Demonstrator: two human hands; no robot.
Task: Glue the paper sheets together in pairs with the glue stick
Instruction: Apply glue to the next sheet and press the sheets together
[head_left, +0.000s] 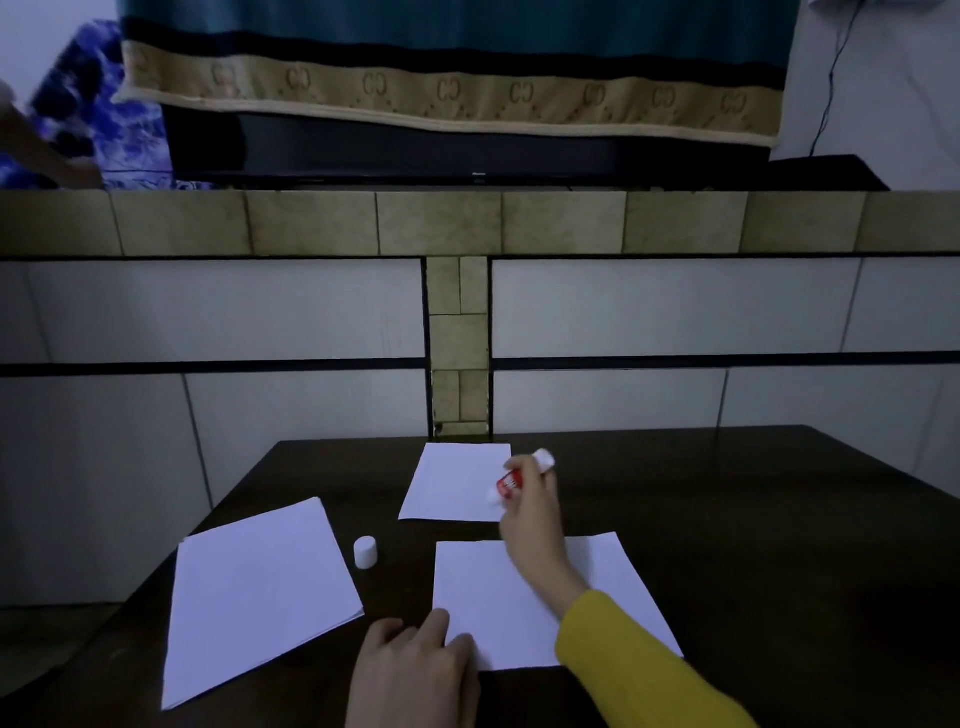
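At frame centre, the right hand (530, 512) is gripping the uncapped glue stick (511, 482) over the far sheet (452, 483); the left hand (415, 670) is lying open, pinning the near sheet (498, 597), likely against sliding.

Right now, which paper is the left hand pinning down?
The near right sheet: the left hand rests on its near-left corner. The far sheet and left stack lie untouched.

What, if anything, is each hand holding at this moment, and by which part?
The right hand grips the uncapped glue stick around its middle. The left hand holds nothing; its fingers press the near sheet at its left corner.
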